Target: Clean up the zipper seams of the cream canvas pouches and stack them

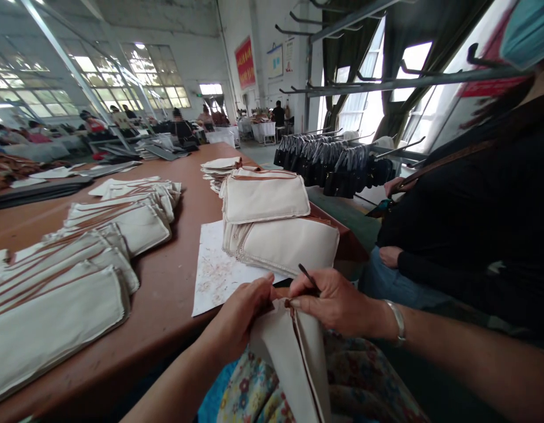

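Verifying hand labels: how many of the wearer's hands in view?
2. Left hand at left of the cream pouch; right hand at its top end, holding a thin dark tool.

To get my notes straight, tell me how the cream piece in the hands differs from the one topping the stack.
The held piece hangs from the left hand and right hand; the top piece rests on the stack. The held piece looks narrow and bent; the top piece shows a broad face. Both are cream, trimmed brown.

No legible text, brand or number observed. Red wall banner (245, 63) bears yellowish characters, too small and blurred to read. Wall notice (275, 61) near it: likewise unreadable.
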A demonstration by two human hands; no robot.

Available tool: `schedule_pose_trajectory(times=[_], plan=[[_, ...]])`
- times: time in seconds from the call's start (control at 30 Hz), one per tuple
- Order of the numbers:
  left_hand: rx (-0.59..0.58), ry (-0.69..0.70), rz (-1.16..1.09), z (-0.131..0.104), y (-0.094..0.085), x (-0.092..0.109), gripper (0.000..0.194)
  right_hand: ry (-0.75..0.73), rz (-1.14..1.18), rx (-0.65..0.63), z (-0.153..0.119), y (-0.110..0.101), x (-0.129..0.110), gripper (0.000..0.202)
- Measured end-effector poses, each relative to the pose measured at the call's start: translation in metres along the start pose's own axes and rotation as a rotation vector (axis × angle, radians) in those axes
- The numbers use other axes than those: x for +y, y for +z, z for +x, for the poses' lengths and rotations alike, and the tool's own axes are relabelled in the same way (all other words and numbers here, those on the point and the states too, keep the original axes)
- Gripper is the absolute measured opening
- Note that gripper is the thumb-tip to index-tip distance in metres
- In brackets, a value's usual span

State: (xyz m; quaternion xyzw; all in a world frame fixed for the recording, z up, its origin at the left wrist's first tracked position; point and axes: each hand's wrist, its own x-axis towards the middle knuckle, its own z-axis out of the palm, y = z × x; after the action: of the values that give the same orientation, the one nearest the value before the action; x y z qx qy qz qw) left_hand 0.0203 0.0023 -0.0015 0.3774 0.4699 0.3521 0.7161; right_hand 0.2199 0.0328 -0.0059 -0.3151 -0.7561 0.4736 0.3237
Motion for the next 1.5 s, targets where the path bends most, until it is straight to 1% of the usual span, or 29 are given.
schedule_pose_trajectory(times=[0.07,0.2,0.27,0.37,0.43,0.53,0.6,0.67,0.7,0.73,0.77,0.83,0.87,0.9,0.93,1.07,1.13,1.17,1.2,1.3,1.33,1.37,1.4,1.43,1.5], plan=[[-0.015,-0.053,-0.068,0.0,0.001,0.0,0.05,-0.142,-0.113,0.028,-0.005,0.001,0.001,0.013],[-0.053,-0.119,-0.004,-0.001,0.003,0.002,0.038,-0.428,-0.274,0.027,-0.008,0.001,0.009,0.01],[-0.09,-0.141,0.015,-0.004,0.003,0.005,0.036,-0.532,-0.312,0.017,-0.009,-0.001,0.014,0.01],[-0.198,-0.133,0.022,-0.008,0.003,0.009,0.034,-0.627,-0.41,0.009,-0.009,-0.004,0.018,0.018],[-0.24,-0.131,0.04,-0.008,0.002,0.01,0.036,-0.69,-0.523,0.016,-0.01,-0.006,0.019,0.017],[-0.226,-0.13,0.115,-0.007,0.001,0.01,0.04,-0.788,-0.688,0.024,-0.01,-0.008,0.019,0.016],[-0.179,-0.068,0.254,-0.007,0.001,0.01,0.041,-0.805,-0.699,0.022,-0.01,-0.008,0.019,0.017],[-0.129,0.044,0.447,-0.009,0.003,0.012,0.039,-0.754,-0.564,0.006,-0.01,-0.009,0.018,0.015],[-0.109,0.096,0.531,-0.01,0.004,0.013,0.038,-0.674,-0.454,-0.008,-0.01,-0.01,0.016,0.012],[-0.097,0.137,0.593,-0.012,0.005,0.014,0.036,-0.551,-0.328,-0.032,-0.009,-0.012,0.014,0.012],[-0.096,0.163,0.63,-0.014,0.006,0.016,0.035,-0.392,-0.196,-0.062,-0.008,-0.014,0.012,0.018],[-0.114,0.197,0.668,-0.017,0.008,0.018,0.033,-0.059,0.021,-0.131,-0.005,-0.02,0.006,0.036],[-0.122,0.217,0.689,-0.017,0.008,0.02,0.032,0.065,0.089,-0.183,-0.002,-0.023,0.003,0.042],[-0.123,0.241,0.722,-0.018,0.007,0.021,0.032,0.145,0.132,-0.237,0.001,-0.026,0.0,0.045],[-0.114,0.27,0.765,-0.018,0.007,0.022,0.032,0.189,0.151,-0.286,0.005,-0.03,-0.003,0.046],[-0.066,0.358,0.914,-0.02,0.007,0.024,0.031,0.264,0.129,-0.472,0.016,-0.038,-0.012,0.04],[-0.056,0.38,0.93,-0.022,0.008,0.024,0.03,0.254,0.113,-0.516,0.018,-0.037,-0.013,0.036],[-0.053,0.383,0.918,-0.023,0.008,0.023,0.03,0.212,0.094,-0.501,0.017,-0.034,-0.013,0.034],[-0.055,0.382,0.888,-0.023,0.009,0.021,0.031,0.143,0.061,-0.46,0.016,-0.031,-0.013,0.031],[-0.113,0.351,0.731,-0.024,0.009,0.016,0.033,-0.101,-0.062,-0.264,0.01,-0.019,-0.008,0.023],[-0.133,0.347,0.68,-0.023,0.009,0.014,0.033,-0.143,-0.079,-0.218,0.008,-0.016,-0.007,0.022],[-0.147,0.35,0.643,-0.022,0.009,0.012,0.033,-0.153,-0.07,-0.196,0.006,-0.014,-0.005,0.023],[-0.158,0.359,0.619,-0.021,0.008,0.012,0.032,-0.126,-0.032,-0.204,0.005,-0.014,-0.003,0.024],[-0.17,0.369,0.606,-0.02,0.007,0.012,0.032,-0.065,0.029,-0.239,0.005,-0.016,-0.002,0.027],[-0.219,0.384,0.599,-0.018,0.003,0.015,0.032,0.101,0.173,-0.34,0.005,-0.022,-0.001,0.035]])
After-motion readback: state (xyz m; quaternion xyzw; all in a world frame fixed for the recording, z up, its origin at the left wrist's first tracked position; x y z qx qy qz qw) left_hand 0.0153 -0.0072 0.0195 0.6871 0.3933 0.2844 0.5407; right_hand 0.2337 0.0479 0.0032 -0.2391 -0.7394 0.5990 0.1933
